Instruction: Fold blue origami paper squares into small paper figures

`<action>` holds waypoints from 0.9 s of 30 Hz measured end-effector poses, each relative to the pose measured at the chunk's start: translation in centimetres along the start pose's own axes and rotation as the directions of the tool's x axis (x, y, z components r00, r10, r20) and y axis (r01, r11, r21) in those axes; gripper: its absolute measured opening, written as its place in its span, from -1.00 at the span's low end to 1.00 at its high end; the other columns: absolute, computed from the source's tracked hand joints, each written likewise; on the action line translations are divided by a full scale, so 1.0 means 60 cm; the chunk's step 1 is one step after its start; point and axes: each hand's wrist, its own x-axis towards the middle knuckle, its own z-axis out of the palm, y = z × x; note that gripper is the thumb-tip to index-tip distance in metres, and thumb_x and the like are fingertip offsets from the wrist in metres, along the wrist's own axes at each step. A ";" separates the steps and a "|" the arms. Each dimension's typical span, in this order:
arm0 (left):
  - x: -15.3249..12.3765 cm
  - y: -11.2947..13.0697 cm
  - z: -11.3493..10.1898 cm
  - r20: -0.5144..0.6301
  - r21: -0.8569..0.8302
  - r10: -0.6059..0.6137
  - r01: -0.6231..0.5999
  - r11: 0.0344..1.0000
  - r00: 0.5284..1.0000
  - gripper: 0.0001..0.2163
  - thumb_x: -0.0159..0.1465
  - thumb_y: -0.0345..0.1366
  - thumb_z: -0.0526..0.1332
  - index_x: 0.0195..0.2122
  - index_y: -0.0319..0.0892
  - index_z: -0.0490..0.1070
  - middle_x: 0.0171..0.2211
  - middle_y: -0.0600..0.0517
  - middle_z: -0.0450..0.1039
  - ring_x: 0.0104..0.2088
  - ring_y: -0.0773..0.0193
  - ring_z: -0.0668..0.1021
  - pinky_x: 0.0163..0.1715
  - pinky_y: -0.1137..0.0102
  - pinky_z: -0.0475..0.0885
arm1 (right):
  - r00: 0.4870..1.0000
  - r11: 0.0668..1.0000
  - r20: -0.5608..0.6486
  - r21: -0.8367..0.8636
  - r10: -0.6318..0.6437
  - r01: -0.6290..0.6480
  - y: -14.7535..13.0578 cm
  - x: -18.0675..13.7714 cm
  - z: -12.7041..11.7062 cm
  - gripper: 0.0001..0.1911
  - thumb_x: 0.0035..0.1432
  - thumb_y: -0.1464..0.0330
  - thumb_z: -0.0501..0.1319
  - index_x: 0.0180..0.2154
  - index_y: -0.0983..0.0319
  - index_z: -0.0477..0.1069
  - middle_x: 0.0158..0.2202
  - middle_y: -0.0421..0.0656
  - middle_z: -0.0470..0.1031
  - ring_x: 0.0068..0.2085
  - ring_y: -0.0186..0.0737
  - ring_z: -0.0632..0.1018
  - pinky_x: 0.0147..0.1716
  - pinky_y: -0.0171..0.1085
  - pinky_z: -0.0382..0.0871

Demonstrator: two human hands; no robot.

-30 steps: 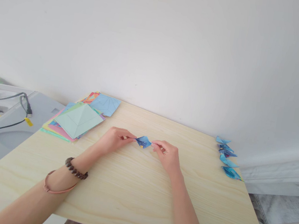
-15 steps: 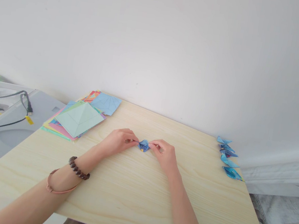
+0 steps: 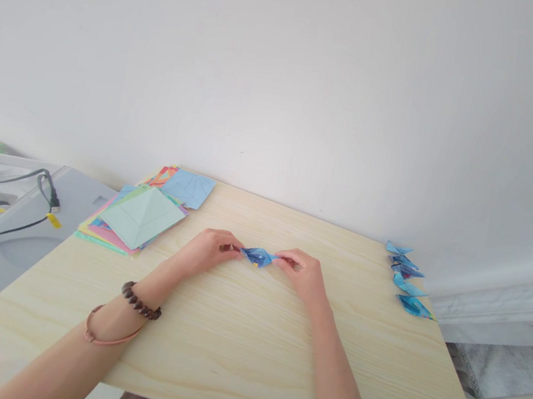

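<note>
Paper shape (image 3: 258,256), small, blue and folded, sits at the middle of the wooden table (image 3: 241,357). The left hand (image 3: 205,252) pinches its 9 o'clock tip, thumb and finger closed on it. The right hand (image 3: 303,275) pinches the 3 o'clock tip likewise. A stack of coloured sheets (image 3: 139,218) lies at 10 o'clock, a row of folded blue pieces (image 3: 405,279) at 3 o'clock.

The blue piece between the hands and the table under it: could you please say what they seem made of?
The blue piece looks like thin printed paper, matt, given its sharp creases. The table looks like pale wood or wood-look laminate: grain lines, smooth low sheen.
</note>
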 end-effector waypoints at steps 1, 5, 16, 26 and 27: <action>0.000 -0.001 0.000 0.000 -0.001 -0.001 0.001 1.000 1.000 -0.78 0.18 -0.14 0.17 -0.26 -0.13 0.51 -0.38 0.05 0.49 -0.43 0.35 0.47 -0.40 0.49 0.34 | 1.000 1.000 0.002 -0.005 -0.005 0.005 0.000 0.000 0.001 -0.82 0.02 0.25 0.26 -0.32 0.18 0.53 -0.36 -0.14 0.54 -0.38 -0.27 0.51 -0.36 -0.29 0.40; -0.001 0.001 0.004 -0.002 0.010 -0.004 0.004 1.000 1.000 -0.78 0.19 -0.14 0.16 -0.29 -0.13 0.51 -0.40 0.04 0.48 -0.44 0.35 0.46 -0.42 0.49 0.32 | 1.000 0.997 -0.012 0.074 0.022 -0.021 0.002 -0.002 -0.004 -0.80 0.02 0.24 0.25 -0.33 0.20 0.53 -0.35 -0.12 0.54 -0.34 -0.24 0.52 -0.32 -0.28 0.42; 0.017 0.067 0.052 0.075 0.162 0.065 -0.076 0.984 0.995 -0.73 0.30 -0.16 0.00 -0.26 -0.15 0.44 -0.34 0.01 0.46 -0.32 0.26 0.47 -0.30 0.40 0.35 | 0.976 0.951 -0.084 0.253 0.203 -0.176 0.006 -0.053 -0.073 -0.74 -0.02 0.23 0.27 -0.28 0.22 0.53 -0.32 -0.12 0.53 -0.35 -0.26 0.52 -0.28 -0.25 0.42; 0.083 0.091 0.164 0.110 0.454 0.297 -0.314 0.834 0.949 -0.66 0.29 -0.18 -0.01 0.06 -0.10 0.27 0.14 -0.11 0.20 0.13 0.01 0.23 0.08 0.04 0.15 | 0.757 0.887 -0.462 0.252 0.462 -0.387 0.090 -0.227 -0.267 -0.61 -0.04 0.17 0.26 -0.21 0.27 0.50 -0.41 -0.08 0.55 -0.37 -0.18 0.54 -0.22 -0.15 0.41; 0.085 0.094 0.173 0.116 0.467 0.309 -0.327 0.822 0.944 -0.65 0.29 -0.17 -0.01 0.07 -0.11 0.27 0.15 -0.11 0.20 0.14 0.01 0.22 0.09 0.04 0.14 | 0.733 0.878 -0.483 0.252 0.478 -0.406 0.096 -0.241 -0.283 -0.61 -0.04 0.17 0.26 -0.20 0.26 0.50 -0.41 -0.09 0.56 -0.37 -0.18 0.54 -0.22 -0.15 0.41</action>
